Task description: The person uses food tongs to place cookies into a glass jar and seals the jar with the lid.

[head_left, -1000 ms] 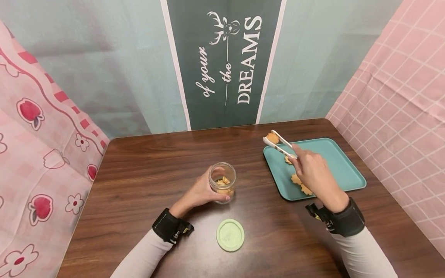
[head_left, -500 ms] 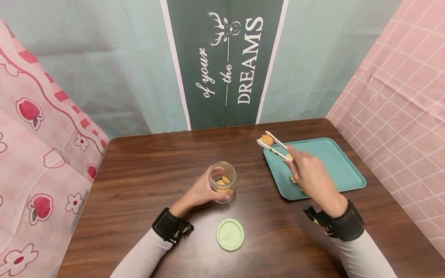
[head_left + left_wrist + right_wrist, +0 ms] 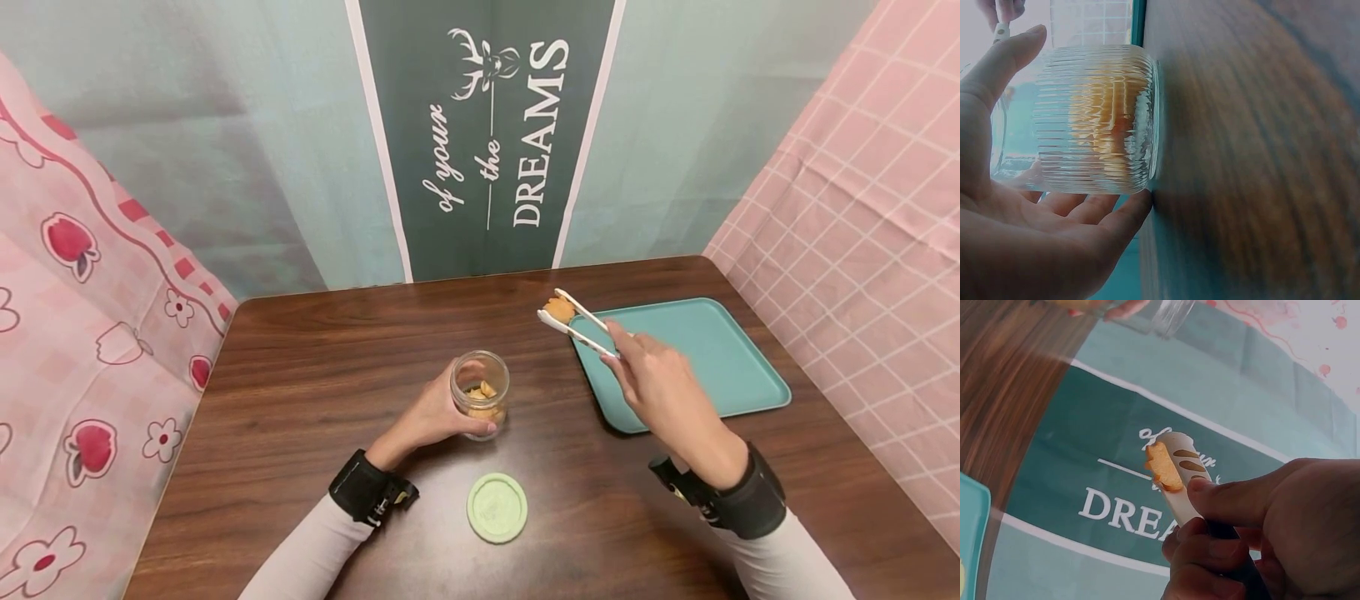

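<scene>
The right hand (image 3: 660, 387) has swung left since a second ago, carrying the tongs (image 3: 576, 323) off the teal tray (image 3: 720, 350) and out over the bare bench (image 3: 300, 375), closer to the jar (image 3: 480, 406). One cookie (image 3: 558, 309) sits pinched between the two white tong tips (golden, with a scalloped, flower-like edge, seen clearly in the right wrist view), raised above the wood between tray and jar. The right fingers (image 3: 1235, 503) are curled tight round the tong handles, thumb pressing on top. The left hand (image 3: 431, 417) wraps the ribbed clear glass jar from the side, fingers (image 3: 1094, 215) and thumb cupping it as it stands upright and uncapped on the bench. Inside, several golden cookies are piled; the ribbing blurs them too much to count. One pale green lid (image 3: 497, 507) lies flat on the bench just in front of the jar, between the two forearms. One jar, one lid, one tray, one pair of tongs.
</scene>
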Tool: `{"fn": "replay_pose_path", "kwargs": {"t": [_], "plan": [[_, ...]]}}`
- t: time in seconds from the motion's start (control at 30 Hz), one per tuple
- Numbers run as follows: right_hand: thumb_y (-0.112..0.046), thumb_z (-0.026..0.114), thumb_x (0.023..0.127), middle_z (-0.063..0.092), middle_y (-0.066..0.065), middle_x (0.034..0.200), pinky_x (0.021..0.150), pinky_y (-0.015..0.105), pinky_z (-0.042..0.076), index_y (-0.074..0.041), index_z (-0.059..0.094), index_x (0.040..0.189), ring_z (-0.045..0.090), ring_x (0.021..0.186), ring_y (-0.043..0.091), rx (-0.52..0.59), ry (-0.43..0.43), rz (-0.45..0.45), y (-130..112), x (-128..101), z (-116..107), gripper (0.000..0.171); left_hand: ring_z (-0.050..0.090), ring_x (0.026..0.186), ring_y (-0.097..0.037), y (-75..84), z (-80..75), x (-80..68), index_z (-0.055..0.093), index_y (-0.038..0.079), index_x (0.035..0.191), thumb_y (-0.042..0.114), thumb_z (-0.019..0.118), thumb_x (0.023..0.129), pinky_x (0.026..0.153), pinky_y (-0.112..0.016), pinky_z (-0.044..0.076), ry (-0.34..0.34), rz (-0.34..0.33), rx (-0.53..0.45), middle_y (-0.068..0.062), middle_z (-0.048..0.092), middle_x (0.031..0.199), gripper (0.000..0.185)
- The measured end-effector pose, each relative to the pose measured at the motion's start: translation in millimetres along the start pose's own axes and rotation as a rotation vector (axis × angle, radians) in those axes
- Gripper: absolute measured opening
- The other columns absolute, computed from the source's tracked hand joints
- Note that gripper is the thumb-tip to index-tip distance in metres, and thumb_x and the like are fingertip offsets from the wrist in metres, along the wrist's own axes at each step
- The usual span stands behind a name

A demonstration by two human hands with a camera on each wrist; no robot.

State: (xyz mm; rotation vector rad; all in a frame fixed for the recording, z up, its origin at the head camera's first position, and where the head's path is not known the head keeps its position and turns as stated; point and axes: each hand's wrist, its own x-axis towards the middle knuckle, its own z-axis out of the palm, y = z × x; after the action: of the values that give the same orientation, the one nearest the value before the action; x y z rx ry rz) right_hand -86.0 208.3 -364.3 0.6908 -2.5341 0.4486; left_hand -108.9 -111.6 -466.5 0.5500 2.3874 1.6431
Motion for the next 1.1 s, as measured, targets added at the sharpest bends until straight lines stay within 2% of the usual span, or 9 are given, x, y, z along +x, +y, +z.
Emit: {"fn": "replay_pose_path", "kwargs": {"t": [0.23,0.3,0.37,0.43,0.53,0.7,0.8,0.93,1.1], "plan": [[0.0,0.082,0.087,0.055,0.008,0.072,0.051,0.035,0.042,0.005,0.063,0.136,0.047,0.056,0.016,-0.006,0.026,-0.084,-15.9,-4.9,-1.3,0.052,0.062,0.129,-0.028,-0.8,-0.7,-0.7,0.05,0.007,0.145,0.016,0.101,0.067,0.115,-0.05,0.044,-0.006,0.015,-0.009,-0.013,0.064,0.141,0.093],[-0.005,0.079,0.093,0.054,0.007,0.073,0.051,0.034,0.042,0.003,0.062,0.137,0.046,0.056,0.015,0.003,0.032,-0.116,-21.1,-7.4,-0.8,0.049,0.062,0.129,-0.029,-1.3,-1.0,-1.0,0.051,0.006,0.145,0.016,0.101,0.068,0.115,-0.051,0.045,-0.007,0.022,-0.013,-0.014,0.064,0.141,0.092],[-0.017,0.069,0.104,0.055,0.007,0.075,0.051,0.031,0.041,0.002,0.061,0.139,0.046,0.057,0.013,0.018,0.039,-0.145,-26.2,-9.7,0.7,0.041,0.062,0.129,-0.03,-1.3,-1.2,-1.4,0.051,0.005,0.144,0.016,0.101,0.068,0.115,-0.051,0.045,-0.008,0.027,-0.014,-0.015,0.064,0.141,0.092],[-0.03,0.053,0.112,0.055,0.006,0.077,0.048,0.027,0.04,0.0,0.061,0.139,0.046,0.057,0.012,0.032,0.047,-0.17,-31.2,-11.5,3.0,0.041,0.063,0.128,-0.03,-2.5,-1.1,-2.1,0.051,0.005,0.144,0.016,0.101,0.068,0.114,-0.052,0.045,-0.009,0.036,-0.016,-0.015,0.064,0.14,0.091],[-0.041,0.036,0.115,0.055,0.004,0.077,0.047,0.025,0.04,-0.001,0.061,0.139,0.046,0.056,0.01,0.047,0.067,-0.203,-38.0,-13.8,7.1,0.053,0.063,0.128,-0.03,-3.8,-0.7,-3.1,0.051,0.005,0.144,0.016,0.101,0.068,0.114,-0.052,0.045,-0.012,0.044,-0.019,-0.016,0.065,0.139,0.091],[-0.039,0.037,0.115,0.053,0.002,0.076,0.046,0.021,0.039,0.0,0.06,0.142,0.044,0.054,0.006,0.075,0.066,-0.242,-46.2,-16.7,12.1,0.052,0.061,0.133,-0.031,-5.6,0.2,-3.5,0.046,0.004,0.148,0.014,0.1,0.07,0.116,-0.051,0.044,-0.027,0.059,-0.045,-0.017,0.064,0.142,0.095],[-0.039,0.036,0.114,0.054,0.001,0.078,0.047,0.019,0.039,-0.001,0.059,0.144,0.044,0.056,0.005,0.089,0.043,-0.242,-49.5,-18.5,13.9,0.053,0.06,0.134,-0.029,-6.0,0.0,-3.8,0.044,0.006,0.151,0.015,0.099,0.071,0.116,-0.05,0.044,-0.025,0.045,-0.039,-0.014,0.063,0.144,0.098],[-0.039,0.036,0.114,0.058,0.003,0.081,0.049,0.02,0.043,-0.001,0.059,0.145,0.05,0.058,0.007,0.104,0.026,-0.24,-52.8,-20.8,16.4,0.054,0.062,0.131,-0.026,-5.1,-0.9,-4.6,0.043,0.009,0.154,0.018,0.1,0.069,0.114,-0.048,0.046,-0.016,0.008,-0.003,-0.01,0.064,0.144,0.103],[-0.039,0.035,0.114,0.062,0.004,0.086,0.05,0.023,0.046,-0.001,0.058,0.146,0.056,0.059,0.011,0.124,0.018,-0.248,-56.0,-21.8,18.7,0.055,0.064,0.126,-0.027,-5.4,-1.7,-4.3,0.043,0.009,0.155,0.02,0.101,0.069,0.109,-0.045,0.048,-0.01,-0.001,0.012,-0.011,0.066,0.138,0.105]]}}
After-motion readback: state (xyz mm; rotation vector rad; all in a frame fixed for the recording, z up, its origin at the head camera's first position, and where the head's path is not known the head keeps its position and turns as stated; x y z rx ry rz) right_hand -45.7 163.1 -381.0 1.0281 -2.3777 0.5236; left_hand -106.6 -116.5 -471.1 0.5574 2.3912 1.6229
